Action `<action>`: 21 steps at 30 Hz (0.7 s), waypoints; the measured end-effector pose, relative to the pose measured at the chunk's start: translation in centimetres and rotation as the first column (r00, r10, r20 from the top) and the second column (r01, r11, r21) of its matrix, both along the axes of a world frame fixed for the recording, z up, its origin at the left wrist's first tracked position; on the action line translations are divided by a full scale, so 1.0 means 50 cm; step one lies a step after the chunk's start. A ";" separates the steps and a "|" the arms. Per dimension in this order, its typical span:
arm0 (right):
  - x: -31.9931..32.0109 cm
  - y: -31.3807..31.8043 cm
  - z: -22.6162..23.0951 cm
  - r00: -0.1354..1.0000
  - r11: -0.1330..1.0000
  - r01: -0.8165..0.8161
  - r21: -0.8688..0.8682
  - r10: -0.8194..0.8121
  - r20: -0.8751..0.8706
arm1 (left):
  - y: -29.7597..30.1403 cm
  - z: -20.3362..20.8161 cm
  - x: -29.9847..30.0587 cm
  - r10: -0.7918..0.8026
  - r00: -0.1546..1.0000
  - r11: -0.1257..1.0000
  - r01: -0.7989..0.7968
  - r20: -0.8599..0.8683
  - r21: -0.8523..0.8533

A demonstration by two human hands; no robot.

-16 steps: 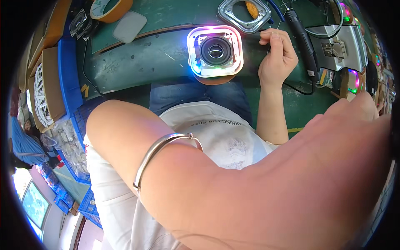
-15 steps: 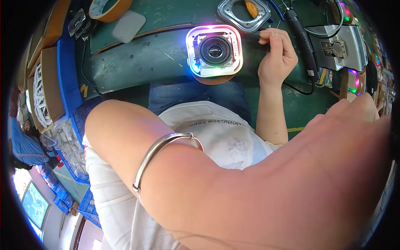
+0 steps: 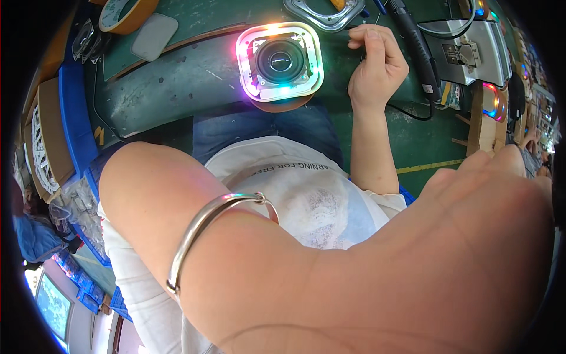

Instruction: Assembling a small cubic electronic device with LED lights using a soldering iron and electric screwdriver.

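Observation:
A square speaker unit with a round black cone sits on the bench edge in front of me, its white frame glowing in pink, green and violet. Just right of it is my right hand, fingers curled together in a pinch; a thin dark line shows by the fingertips, too fine to name. My left arm, with a silver bangle, crosses low over my body to the right. At its end, my left hand shows only its back and knuckles, close to the camera; its fingertips are hidden.
A metallic square ring and a black-handled tool lie beyond my right hand. Further right stands a silver metal box. An orange tape roll, a grey rounded plate and a blue bin are at left.
The whole view has shifted, so the bench things sit further left and higher. The speaker's light colours differ. Both hands keep much the same pose.

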State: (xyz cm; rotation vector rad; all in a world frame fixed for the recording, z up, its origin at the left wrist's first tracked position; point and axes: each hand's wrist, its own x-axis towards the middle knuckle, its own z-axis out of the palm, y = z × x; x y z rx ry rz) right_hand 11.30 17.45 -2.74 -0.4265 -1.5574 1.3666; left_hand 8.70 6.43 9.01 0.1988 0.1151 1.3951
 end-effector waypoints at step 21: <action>0.005 -0.029 0.044 0.982 0.989 0.106 -0.105 -0.087 0.169 | -0.017 -0.017 -0.100 -0.107 0.940 0.940 -0.009 -0.323 -0.340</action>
